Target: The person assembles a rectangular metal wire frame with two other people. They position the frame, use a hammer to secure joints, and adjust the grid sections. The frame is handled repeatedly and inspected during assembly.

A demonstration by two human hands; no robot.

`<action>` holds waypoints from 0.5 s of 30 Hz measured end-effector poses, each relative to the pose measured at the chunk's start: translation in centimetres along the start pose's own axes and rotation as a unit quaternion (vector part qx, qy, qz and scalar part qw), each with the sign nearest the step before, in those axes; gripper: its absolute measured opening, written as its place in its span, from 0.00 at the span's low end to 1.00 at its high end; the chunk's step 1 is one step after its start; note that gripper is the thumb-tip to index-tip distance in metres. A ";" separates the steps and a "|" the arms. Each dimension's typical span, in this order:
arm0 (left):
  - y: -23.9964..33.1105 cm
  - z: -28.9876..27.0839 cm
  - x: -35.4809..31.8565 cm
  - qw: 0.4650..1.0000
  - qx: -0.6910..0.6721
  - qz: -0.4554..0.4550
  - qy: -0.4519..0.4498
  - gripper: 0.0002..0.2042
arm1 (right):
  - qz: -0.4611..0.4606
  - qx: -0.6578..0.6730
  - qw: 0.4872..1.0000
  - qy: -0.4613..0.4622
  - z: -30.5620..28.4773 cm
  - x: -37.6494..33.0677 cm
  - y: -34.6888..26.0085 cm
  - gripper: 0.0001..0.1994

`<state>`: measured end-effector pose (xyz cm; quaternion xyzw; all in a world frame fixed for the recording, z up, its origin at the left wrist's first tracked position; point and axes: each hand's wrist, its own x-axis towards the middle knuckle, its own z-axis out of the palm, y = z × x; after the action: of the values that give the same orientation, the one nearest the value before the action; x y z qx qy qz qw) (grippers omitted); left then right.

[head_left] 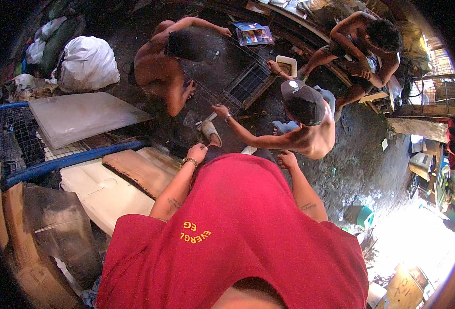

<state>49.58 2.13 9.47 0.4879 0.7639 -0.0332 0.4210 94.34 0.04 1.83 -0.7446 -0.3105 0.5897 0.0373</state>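
Observation:
My left hand (197, 153), with a bracelet at its wrist, rests by my left knee, its fingers curled in. By my other knee lies my right hand (288, 159), also loosely curled. Nothing shows in either hand. Beyond my feet, a wire mesh panel with a frame (248, 85) lies on the dark floor. A person in a dark cap (303, 101) reaches to it with both hands. Another crouching person (158, 69) has one hand at its far end and one hand near its left side. A slipper (210, 133) is on my left foot.
A white container (287, 65) stands beyond the mesh. A third person (366, 51) sits at the far right. On the left are a stuffed white sack (87, 63), a blue-edged wire rack (73, 160), a pale flat panel (83, 116) and cardboard (57, 226). A teal container (364, 216) lies right.

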 end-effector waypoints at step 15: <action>-0.7 -0.1 1.4 0.999 0.032 0.028 -0.016 0.17 | 0.031 0.096 0.995 0.012 2.4 -1.5 2.9 0.25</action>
<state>48.72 2.85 8.30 0.5223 0.7412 -0.0540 0.4182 93.25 -3.78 1.13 -0.7541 -0.2286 0.6085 0.0942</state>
